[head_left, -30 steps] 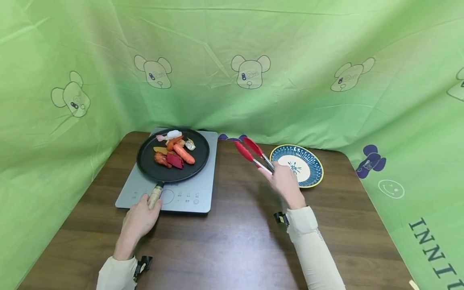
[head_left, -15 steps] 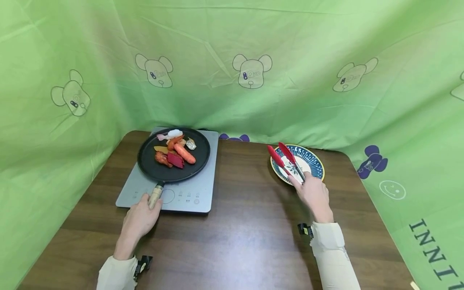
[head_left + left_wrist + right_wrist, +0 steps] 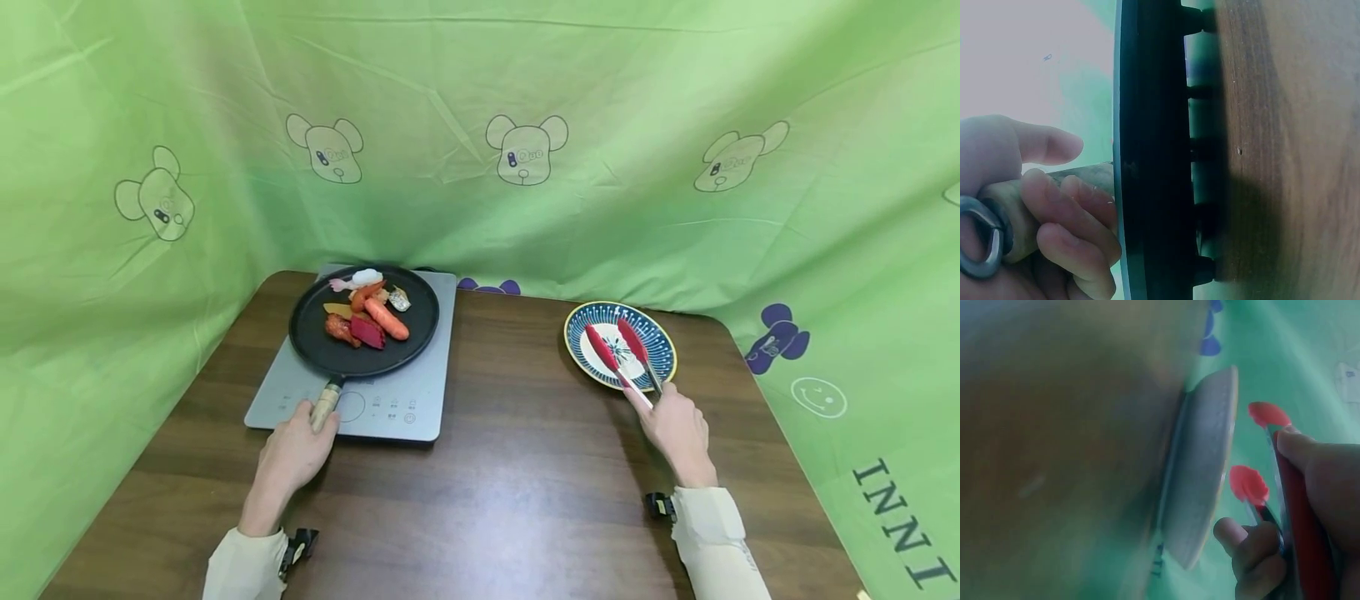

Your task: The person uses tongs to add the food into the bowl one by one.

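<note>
My left hand (image 3: 294, 450) grips the light wooden handle (image 3: 326, 406) of a black frying pan (image 3: 420, 329); in the left wrist view its fingers (image 3: 1075, 247) curl round the handle near a metal ring (image 3: 988, 240). Grouped in the pan are a sausage (image 3: 386, 318), a dark red piece (image 3: 367, 332), a browned chicken-like piece (image 3: 341, 329), a shrimp-like piece (image 3: 358, 280) and other bits. My right hand (image 3: 678, 429) holds red-tipped metal tongs (image 3: 604, 348), their arms spread with nothing between the tips. Those tips overlap a blue-and-white plate (image 3: 581, 321) in the head view; the right wrist view shows them above its rim.
Beneath the pan lies a flat grey induction cooker (image 3: 420, 417), raised on small feet (image 3: 1202, 269). The brown wooden table (image 3: 502, 483) extends between cooker and plate. A green printed curtain (image 3: 427, 200) encloses the back and sides.
My right hand has moved right and nearer to me with the tongs, bringing their tips from left of the plate to over it. The left hand still holds the pan handle.
</note>
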A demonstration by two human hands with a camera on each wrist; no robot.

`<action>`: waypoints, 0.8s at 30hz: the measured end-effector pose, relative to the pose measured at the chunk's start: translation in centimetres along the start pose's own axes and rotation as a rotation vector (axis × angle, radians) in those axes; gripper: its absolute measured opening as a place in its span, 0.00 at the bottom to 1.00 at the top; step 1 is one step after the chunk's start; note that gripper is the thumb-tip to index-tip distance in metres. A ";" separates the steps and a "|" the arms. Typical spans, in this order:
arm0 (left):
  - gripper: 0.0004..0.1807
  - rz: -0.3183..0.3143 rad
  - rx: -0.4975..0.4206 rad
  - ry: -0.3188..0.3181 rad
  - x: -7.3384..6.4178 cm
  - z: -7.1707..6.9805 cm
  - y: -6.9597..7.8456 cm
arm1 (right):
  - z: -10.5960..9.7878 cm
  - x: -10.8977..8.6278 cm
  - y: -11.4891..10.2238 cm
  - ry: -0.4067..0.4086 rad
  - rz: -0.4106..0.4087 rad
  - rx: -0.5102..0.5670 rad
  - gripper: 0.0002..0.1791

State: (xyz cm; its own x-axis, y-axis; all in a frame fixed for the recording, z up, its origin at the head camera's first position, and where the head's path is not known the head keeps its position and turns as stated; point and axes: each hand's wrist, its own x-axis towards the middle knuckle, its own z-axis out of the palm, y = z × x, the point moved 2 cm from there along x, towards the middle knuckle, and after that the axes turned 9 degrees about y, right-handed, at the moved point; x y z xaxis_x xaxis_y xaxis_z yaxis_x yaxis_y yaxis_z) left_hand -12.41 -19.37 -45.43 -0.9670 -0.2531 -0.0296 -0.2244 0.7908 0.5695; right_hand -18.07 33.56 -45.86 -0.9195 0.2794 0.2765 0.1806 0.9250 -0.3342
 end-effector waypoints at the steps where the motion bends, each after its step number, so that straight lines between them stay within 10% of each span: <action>1: 0.27 0.000 0.000 0.000 0.0 0.0 0.0 | 0.0 -0.1 0.3 -0.009 0.007 -0.002 0.44; 24: 0.27 -0.013 -0.004 -0.013 0.1 0.0 0.0 | -0.6 -0.8 3.0 -0.160 0.028 -0.032 0.44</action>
State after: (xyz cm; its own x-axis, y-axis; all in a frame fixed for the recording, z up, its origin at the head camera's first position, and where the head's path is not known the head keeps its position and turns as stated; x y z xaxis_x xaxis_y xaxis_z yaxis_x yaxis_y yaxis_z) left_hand -12.51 -19.39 -45.44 -0.9654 -0.2565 -0.0478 -0.2369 0.7849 0.5726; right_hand -16.64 36.23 -46.56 -0.9574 0.2629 0.1197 0.2154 0.9259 -0.3104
